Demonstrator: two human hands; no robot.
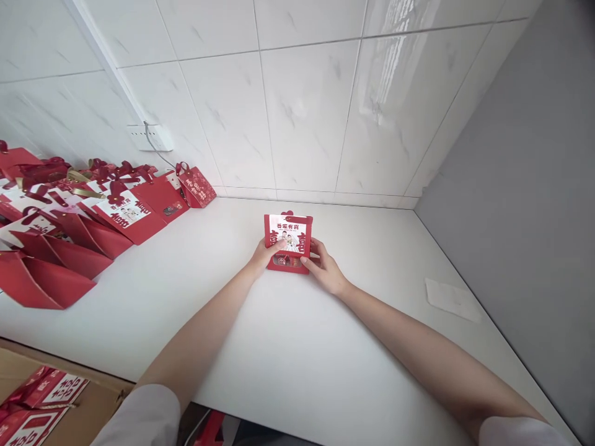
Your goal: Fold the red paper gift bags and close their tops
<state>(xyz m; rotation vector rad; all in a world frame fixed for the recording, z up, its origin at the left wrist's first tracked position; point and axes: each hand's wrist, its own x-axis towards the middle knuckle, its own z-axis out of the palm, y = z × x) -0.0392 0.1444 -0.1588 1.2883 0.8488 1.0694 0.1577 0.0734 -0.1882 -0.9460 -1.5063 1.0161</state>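
A red gift box (290, 269) with a white printed front, a small window low down and a dark red ribbon at its top stands at the middle of the white table. My left hand (266, 255) grips its left side, the thumb lying across the printed front. At the right side, my right hand (325, 269) holds the box between thumb and fingers, the thumb near the lower window. The fingers behind the box are partly hidden.
Many similar red gift boxes (125, 214) crowd the table's left side. A cardboard carton (100, 396) with more red boxes is at lower left. A white sheet (450, 299) lies on the right. Behind are a tiled wall and a power strip (151, 137); a grey panel (525, 204) borders the right.
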